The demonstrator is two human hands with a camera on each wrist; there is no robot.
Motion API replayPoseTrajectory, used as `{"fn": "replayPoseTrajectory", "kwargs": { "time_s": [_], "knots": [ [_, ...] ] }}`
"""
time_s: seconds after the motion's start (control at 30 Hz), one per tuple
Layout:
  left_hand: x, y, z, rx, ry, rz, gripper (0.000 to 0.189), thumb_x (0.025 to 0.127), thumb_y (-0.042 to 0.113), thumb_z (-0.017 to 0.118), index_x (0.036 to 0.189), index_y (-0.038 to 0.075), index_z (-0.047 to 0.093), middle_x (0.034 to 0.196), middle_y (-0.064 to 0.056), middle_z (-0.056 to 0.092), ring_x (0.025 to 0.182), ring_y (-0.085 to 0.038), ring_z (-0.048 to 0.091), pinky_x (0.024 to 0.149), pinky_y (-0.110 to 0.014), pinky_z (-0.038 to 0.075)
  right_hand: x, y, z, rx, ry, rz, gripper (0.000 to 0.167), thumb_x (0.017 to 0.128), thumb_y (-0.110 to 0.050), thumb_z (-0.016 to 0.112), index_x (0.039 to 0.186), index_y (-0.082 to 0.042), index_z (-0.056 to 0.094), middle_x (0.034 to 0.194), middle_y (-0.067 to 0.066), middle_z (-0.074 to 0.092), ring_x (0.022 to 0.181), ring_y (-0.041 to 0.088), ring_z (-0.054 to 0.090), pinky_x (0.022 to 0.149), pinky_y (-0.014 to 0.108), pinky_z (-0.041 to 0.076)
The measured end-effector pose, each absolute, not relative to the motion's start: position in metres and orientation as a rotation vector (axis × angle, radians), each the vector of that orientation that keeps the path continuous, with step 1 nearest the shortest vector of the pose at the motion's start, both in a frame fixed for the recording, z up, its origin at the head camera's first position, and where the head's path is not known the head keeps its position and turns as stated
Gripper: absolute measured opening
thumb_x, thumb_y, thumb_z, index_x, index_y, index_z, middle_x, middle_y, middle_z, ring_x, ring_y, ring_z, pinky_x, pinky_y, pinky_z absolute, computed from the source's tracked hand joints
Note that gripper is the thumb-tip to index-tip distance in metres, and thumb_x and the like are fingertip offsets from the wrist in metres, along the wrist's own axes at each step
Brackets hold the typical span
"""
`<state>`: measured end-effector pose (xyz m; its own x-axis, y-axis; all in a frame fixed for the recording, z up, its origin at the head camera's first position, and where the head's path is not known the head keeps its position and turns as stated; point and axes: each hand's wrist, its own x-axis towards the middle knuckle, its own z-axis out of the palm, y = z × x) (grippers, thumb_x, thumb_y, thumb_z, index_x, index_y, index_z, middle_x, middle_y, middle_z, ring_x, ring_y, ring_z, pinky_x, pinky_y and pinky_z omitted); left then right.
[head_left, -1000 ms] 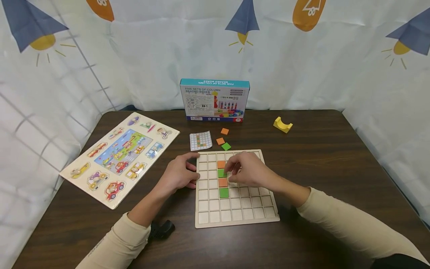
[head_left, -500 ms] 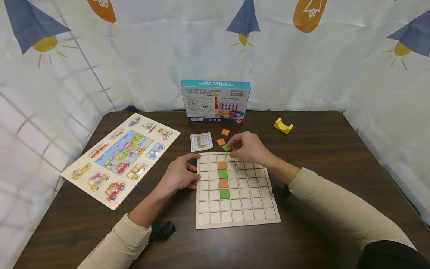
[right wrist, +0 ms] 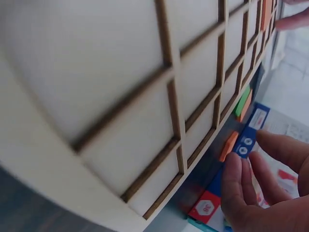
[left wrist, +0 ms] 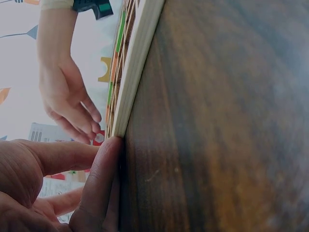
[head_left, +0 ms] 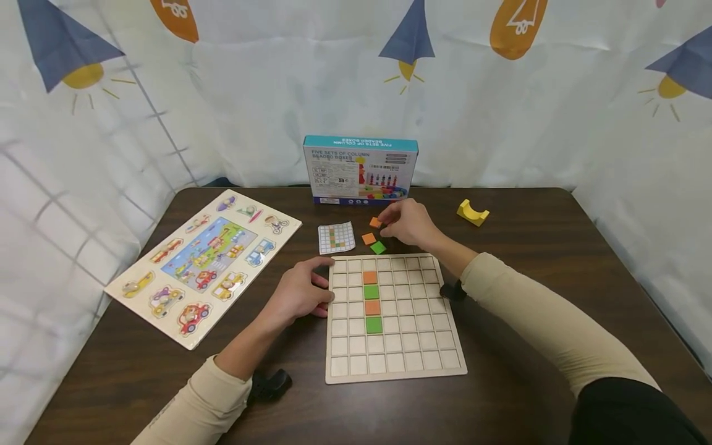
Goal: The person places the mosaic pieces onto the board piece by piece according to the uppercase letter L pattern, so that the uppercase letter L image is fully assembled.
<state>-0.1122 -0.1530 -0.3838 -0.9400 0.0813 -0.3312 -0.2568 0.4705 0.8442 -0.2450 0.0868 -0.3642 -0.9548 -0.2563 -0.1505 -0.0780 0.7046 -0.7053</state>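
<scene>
A wooden grid board (head_left: 423, 343) lies on the table, with two orange and two green square tiles (head_left: 374, 324) in one column. My left hand (head_left: 297, 288) rests its fingertips against the board's left edge; in the left wrist view its fingers (left wrist: 101, 174) touch the side of the wood. Beyond the board, my right hand (head_left: 408, 222) hovers, thumb and fingers parted, beside the farthest loose orange tile (head_left: 375, 222). The right wrist view shows that orange tile (right wrist: 228, 146) just apart from the fingertips. Nearer lie another orange tile (head_left: 369, 238) and a green tile (head_left: 378, 248).
A printed pattern card (head_left: 336, 238) lies left of the loose tiles. Behind them stands a toy box (head_left: 356, 173). A vehicle peg puzzle (head_left: 203, 266) covers the left side, and a yellow curved block (head_left: 473, 213) sits at the back right.
My right hand has left the board, passed over the loose green tile and moved farther back to the far orange tile. The left hand has stayed at the board's edge.
</scene>
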Motion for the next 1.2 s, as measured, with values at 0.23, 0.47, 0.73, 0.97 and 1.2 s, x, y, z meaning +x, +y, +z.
{"fn": "replayPoseTrajectory", "kwargs": {
  "time_s": [0.23,0.47,0.73,0.97,1.2],
  "knots": [
    [-0.111,-0.152,-0.386,-0.153,2.383,1.476,0.071,0.083,-0.008,0.070,0.149,0.013,0.054,0.109,-0.020,0.063,0.058,-0.019,0.070,0.055,-0.036,0.066,-0.260,0.079,-0.370,-0.197,2.680,-1.066,0.023,0.089,-0.008,0.081,0.112,-0.007,0.077,0.115,0.010,0.073,0.108,0.026,0.063,0.092,0.040,0.060],
    [-0.110,-0.153,-0.385,-0.160,2.391,1.473,0.070,0.083,-0.008,0.071,0.148,0.013,0.055,0.108,-0.020,0.063,0.058,-0.019,0.070,0.055,-0.036,0.066,-0.270,0.072,-0.376,-0.155,2.712,-0.993,0.024,0.087,-0.011,0.084,0.110,-0.010,0.077,0.116,0.009,0.071,0.110,0.026,0.061,0.099,0.042,0.057],
    [-0.111,-0.152,-0.384,-0.162,2.397,1.464,0.070,0.083,-0.008,0.071,0.148,0.013,0.055,0.108,-0.019,0.063,0.057,-0.018,0.069,0.054,-0.036,0.066,-0.275,0.066,-0.377,-0.168,2.733,-0.946,0.022,0.086,-0.009,0.084,0.108,-0.008,0.078,0.113,0.010,0.070,0.108,0.026,0.061,0.098,0.040,0.058],
    [-0.111,-0.152,-0.383,-0.160,2.393,1.472,0.070,0.083,-0.008,0.071,0.148,0.012,0.055,0.107,-0.020,0.063,0.057,-0.019,0.069,0.055,-0.036,0.066,-0.276,0.065,-0.377,-0.177,2.733,-0.941,0.019,0.087,-0.006,0.083,0.105,-0.007,0.079,0.111,0.010,0.072,0.104,0.025,0.062,0.096,0.039,0.059],
    [-0.112,-0.153,-0.383,-0.157,2.398,1.469,0.070,0.083,-0.008,0.071,0.148,0.013,0.055,0.107,-0.020,0.063,0.056,-0.018,0.069,0.054,-0.036,0.066,-0.276,0.067,-0.375,-0.207,2.727,-0.926,0.019,0.088,-0.004,0.080,0.107,-0.007,0.079,0.112,0.011,0.073,0.104,0.025,0.062,0.096,0.038,0.060]
  ]
}}
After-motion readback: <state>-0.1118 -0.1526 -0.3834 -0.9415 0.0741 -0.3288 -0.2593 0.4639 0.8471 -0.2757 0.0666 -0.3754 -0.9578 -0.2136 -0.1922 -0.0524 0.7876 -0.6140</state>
